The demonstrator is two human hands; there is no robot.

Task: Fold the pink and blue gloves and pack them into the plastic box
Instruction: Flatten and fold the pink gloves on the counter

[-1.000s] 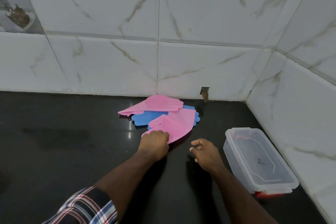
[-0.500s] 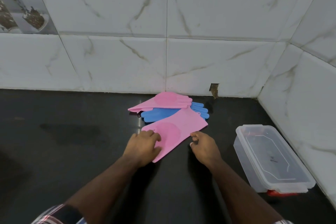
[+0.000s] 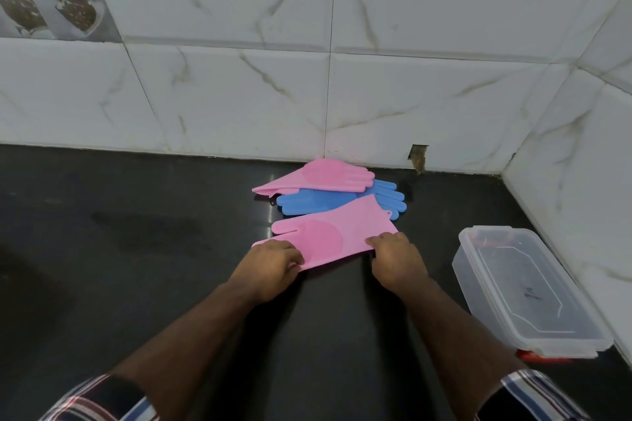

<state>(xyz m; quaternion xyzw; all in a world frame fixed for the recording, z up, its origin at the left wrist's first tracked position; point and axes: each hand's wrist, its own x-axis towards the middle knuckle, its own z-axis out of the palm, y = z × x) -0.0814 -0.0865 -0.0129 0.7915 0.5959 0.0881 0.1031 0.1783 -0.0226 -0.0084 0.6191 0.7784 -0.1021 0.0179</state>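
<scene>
Both hands' grip is on the near pink glove (image 3: pixel 338 232): left hand (image 3: pixel 273 263) pinches its finger end, right hand (image 3: pixel 396 256) its cuff. It lies flat on the surface (image 3: pixel 136 267). The box (image 3: pixel 526 290) sits right.

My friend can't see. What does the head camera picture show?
Two bare hands, left hand and right hand, grip the near pink rubber glove on a black counter. Behind lie blue rubber gloves and another pink rubber glove. A lidded clear plastic box sits right.

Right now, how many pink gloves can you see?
2. One pink rubber glove lies nearest, held by both hands; the other pink rubber glove rests by the wall on blue gloves. More might be hidden underneath.
</scene>
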